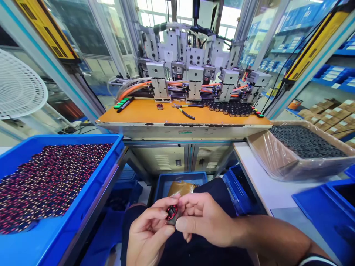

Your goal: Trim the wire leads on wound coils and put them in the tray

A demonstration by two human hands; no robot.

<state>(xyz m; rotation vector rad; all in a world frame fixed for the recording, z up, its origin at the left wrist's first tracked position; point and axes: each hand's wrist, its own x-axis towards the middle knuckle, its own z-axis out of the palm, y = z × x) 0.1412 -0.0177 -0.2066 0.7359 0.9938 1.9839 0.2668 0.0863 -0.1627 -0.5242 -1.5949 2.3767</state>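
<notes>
Low in the middle of the view, my left hand (146, 232) and my right hand (203, 218) meet over my lap. Both pinch one small round part (171, 213) with a red ring and a dark core. Fingers of each hand curl around it, thumbs pressed near its lower edge. A big blue bin (111, 147) at my left holds a great many similar red-and-dark parts (50, 177).
Ahead stands an orange workbench (155, 114) with pliers (184, 109), one loose round part (159, 106), and a multi-head machine (194, 70). A plastic-lined carton (288, 166) of dark parts sits at right. Blue crates (180, 181) lie under the bench; a white fan guard (19, 87) is far left.
</notes>
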